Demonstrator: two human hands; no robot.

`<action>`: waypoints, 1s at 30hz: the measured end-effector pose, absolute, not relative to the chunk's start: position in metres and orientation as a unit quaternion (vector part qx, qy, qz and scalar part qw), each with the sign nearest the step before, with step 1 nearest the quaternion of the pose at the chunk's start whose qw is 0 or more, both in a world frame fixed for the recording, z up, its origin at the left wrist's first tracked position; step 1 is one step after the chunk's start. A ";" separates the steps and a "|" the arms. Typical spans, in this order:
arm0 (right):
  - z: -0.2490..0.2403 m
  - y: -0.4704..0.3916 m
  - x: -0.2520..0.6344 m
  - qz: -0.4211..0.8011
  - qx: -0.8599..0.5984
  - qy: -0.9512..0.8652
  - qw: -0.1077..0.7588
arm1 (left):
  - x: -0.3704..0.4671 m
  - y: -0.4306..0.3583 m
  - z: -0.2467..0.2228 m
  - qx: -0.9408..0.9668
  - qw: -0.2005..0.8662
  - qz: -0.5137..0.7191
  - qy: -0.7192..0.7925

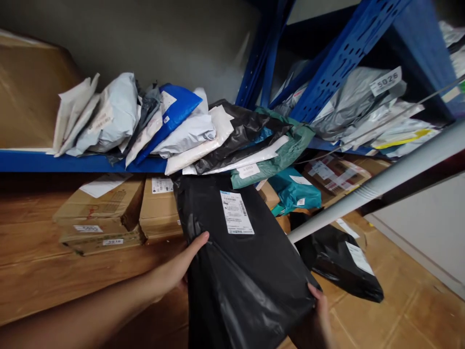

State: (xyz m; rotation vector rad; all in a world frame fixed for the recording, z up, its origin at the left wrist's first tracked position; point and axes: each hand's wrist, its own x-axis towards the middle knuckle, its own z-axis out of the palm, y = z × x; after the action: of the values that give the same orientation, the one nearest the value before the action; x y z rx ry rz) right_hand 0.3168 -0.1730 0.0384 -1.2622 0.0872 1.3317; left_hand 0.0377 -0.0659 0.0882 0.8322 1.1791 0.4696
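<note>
A large black plastic parcel bag (pixel 236 271) with a white shipping label (pixel 236 212) fills the lower middle of the view. My left hand (pixel 181 264) grips its left edge, thumb on top. My right hand (pixel 319 315) holds its lower right corner, mostly hidden beneath the bag. The bag's top end points toward the blue shelf (pixel 72 162), just under a row of leaning parcels (pixel 174 128).
White, grey, blue, black and green mailers lean along the shelf. Cardboard boxes (pixel 105 213) sit below on the left. Another black bag (pixel 337 261) lies on the tiled floor at right, under a white pole (pixel 381 182). A second blue rack (pixel 348 53) holds more parcels.
</note>
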 end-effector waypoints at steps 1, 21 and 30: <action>0.046 -0.170 0.315 0.568 -0.552 0.043 0.609 | 0.039 -0.063 0.094 0.383 0.729 0.187 0.536; 0.069 -0.091 0.247 0.702 -0.513 -0.036 0.492 | 0.005 0.009 0.087 0.635 0.381 0.221 0.634; 0.079 0.009 0.243 0.574 -0.534 -0.016 0.621 | 0.016 0.024 0.071 0.798 0.258 0.201 0.507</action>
State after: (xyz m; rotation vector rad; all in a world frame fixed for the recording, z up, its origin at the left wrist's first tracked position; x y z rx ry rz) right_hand 0.2425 0.0086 0.0790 -1.2266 -0.0373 1.3199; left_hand 0.0161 0.0238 0.0715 2.1629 1.3740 0.5442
